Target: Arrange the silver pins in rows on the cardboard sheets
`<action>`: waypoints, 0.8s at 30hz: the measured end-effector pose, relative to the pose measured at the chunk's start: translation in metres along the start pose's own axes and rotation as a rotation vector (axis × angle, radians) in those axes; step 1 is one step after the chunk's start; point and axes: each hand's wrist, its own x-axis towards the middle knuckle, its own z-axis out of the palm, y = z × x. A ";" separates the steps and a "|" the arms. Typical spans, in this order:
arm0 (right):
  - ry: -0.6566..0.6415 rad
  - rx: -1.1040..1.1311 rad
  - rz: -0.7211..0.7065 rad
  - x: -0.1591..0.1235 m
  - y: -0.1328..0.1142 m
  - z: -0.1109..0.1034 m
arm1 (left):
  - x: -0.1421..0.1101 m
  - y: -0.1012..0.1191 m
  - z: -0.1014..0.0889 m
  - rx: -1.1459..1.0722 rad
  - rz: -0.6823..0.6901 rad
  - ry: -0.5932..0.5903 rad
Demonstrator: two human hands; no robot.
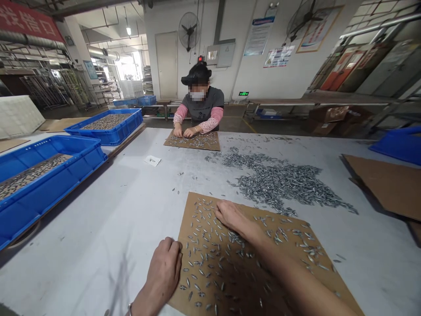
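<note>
A brown cardboard sheet (210, 263) lies on the white table in front of me, strewn with small, silvery, spindle-shaped metal pieces (197, 287). My left hand (164, 267) rests at the sheet's left edge with its fingers curled in; what is inside them is hidden. Over the sheet's upper part, my right hand (230, 215) has its fingertips pressed together among the pieces. Whatever those fingers hold is too small or hidden to make out. Its forearm covers part of the sheet, where some pieces lie close together. Just beyond the sheet spreads a large pile of metal pieces (286, 182).
Across the white table (131, 210), a co-worker (202, 105) handles similar pieces on another cardboard sheet (210, 142). Two blue crates (75, 175) with pieces on cardboard stand at left. More cardboard (388, 184) and a blue bin (401, 145) are at right. A white scrap (152, 161) lies left.
</note>
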 end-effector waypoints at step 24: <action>-0.015 0.089 0.068 0.029 0.023 -0.019 | 0.002 -0.009 0.003 -0.026 0.037 0.055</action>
